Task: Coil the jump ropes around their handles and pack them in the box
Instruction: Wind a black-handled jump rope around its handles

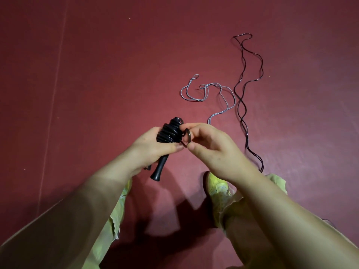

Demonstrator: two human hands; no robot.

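Note:
My left hand (153, 150) grips a black jump rope bundle (169, 133), its cord wound tightly round the black handles; one handle end (158, 171) sticks out below the palm. My right hand (209, 146) pinches the last loop of that cord (188, 139) right beside the bundle. On the red floor beyond lie two loose ropes: a grey one (213, 94) in slack curls and a black one (246, 94) stretched out in waves toward my right foot. No box is in view.
Red floor (97, 74) all around, with a faint pale seam line (54, 84) running along the left. My legs in light green trousers and a yellow-green shoe (215, 185) stand below my hands.

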